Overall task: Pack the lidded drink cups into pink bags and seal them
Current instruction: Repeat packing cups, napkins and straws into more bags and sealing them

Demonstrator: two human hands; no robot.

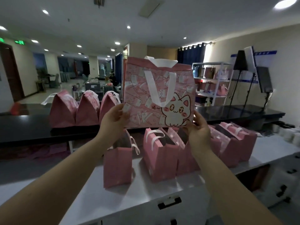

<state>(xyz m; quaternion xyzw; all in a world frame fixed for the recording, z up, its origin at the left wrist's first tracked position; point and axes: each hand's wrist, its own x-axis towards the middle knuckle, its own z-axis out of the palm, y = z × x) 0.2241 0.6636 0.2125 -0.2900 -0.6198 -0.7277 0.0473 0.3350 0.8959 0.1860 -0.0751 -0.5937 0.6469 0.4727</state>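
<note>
I hold a flat pink bag [158,93] with a white cat print and white handles up at chest height. My left hand [112,119] grips its lower left corner and my right hand [198,129] grips its lower right corner. Below it, several open pink bags [160,158] stand upright on the white counter [138,197]. Three pink bags folded to a peak [74,109] stand in a row on the black counter [24,125] behind. White lidded cups [290,135] are clustered at the far right of the white counter, blurred.
The white counter has drawers with black handles [168,202] along its front. A white shelf rack [212,82] with bags stands at the back right, beside a tripod with a dark panel [264,82]. Open floor with chairs lies at the back left.
</note>
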